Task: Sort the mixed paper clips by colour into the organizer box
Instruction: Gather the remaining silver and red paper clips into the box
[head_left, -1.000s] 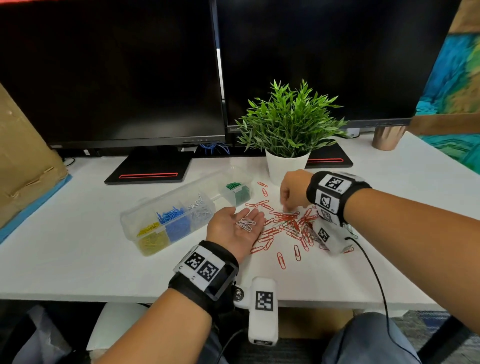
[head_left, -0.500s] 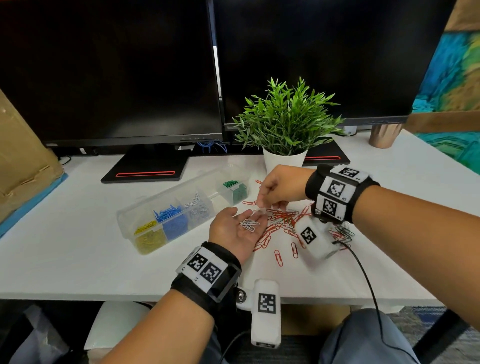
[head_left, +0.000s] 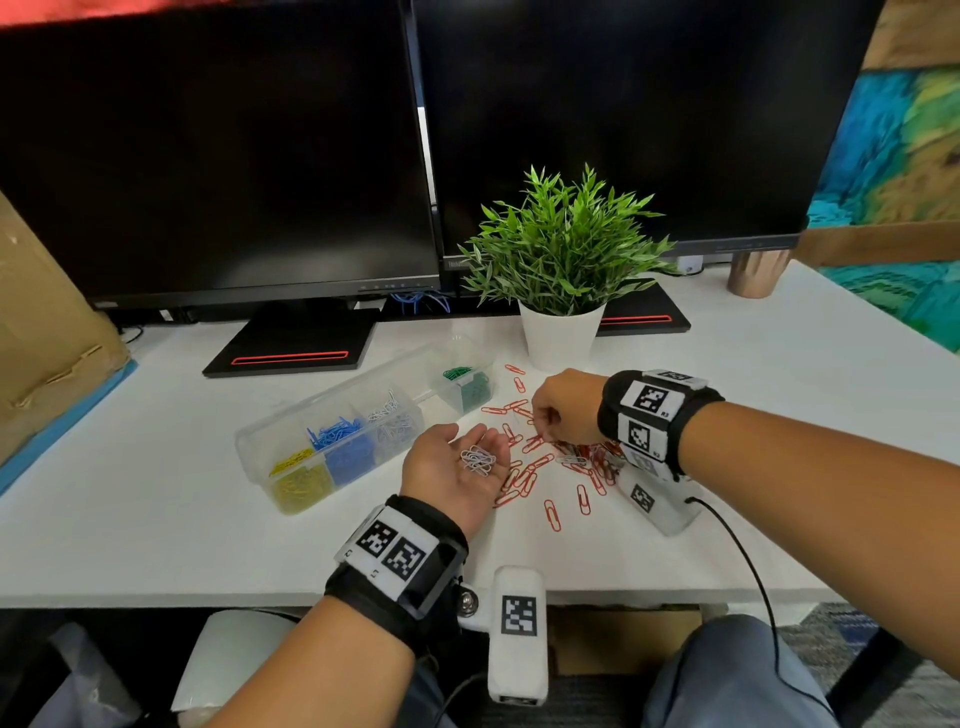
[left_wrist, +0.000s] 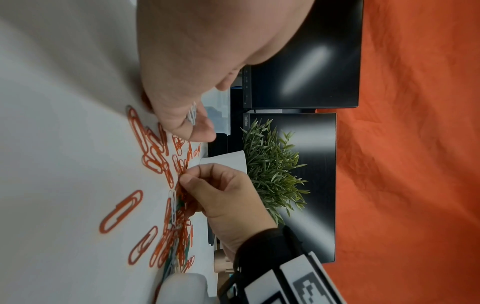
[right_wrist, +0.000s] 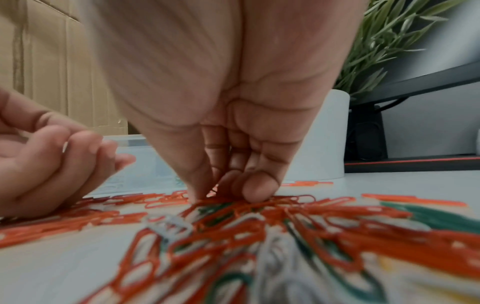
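**White clips cupped in one palm, fingertips down in the red pile**

At the far left a cardboard sheet (head_left: 47, 332) is leaning at the desk's edge, cut off by the frame. Next, the clear organizer box (head_left: 332, 410) is lying at a slant on the white desk (head_left: 156, 519), with yellow clips in its near-left compartment, then blue, then white; a compartment that looks bare is sitting between those and the green ones at the far end (its lid, if any, is hard to make out).

Just beside the box, the left hand (head_left: 454, 467) is lying palm up with fingers relaxed and slightly cupped, carrying a small bunch of white paper clips (head_left: 477, 460). The back of this hand is resting on some of the red clips, hiding them.

Further right, the loose pile of paper clips (head_left: 550, 467) is spreading over the desk, mostly red; the wrist views are showing green and white ones tangled in its densest part, blurred up close. The right hand (head_left: 563, 410) is reaching down into it, thumb and fingertips (right_wrist: 257, 189) pressed together on the pile. Whether they are actually pinching a clip I cannot tell, since the knuckles are covering the tips from above.

Behind, a potted plant (head_left: 563, 249) is standing before two dark monitors (head_left: 218, 156), whose tops are cut off.
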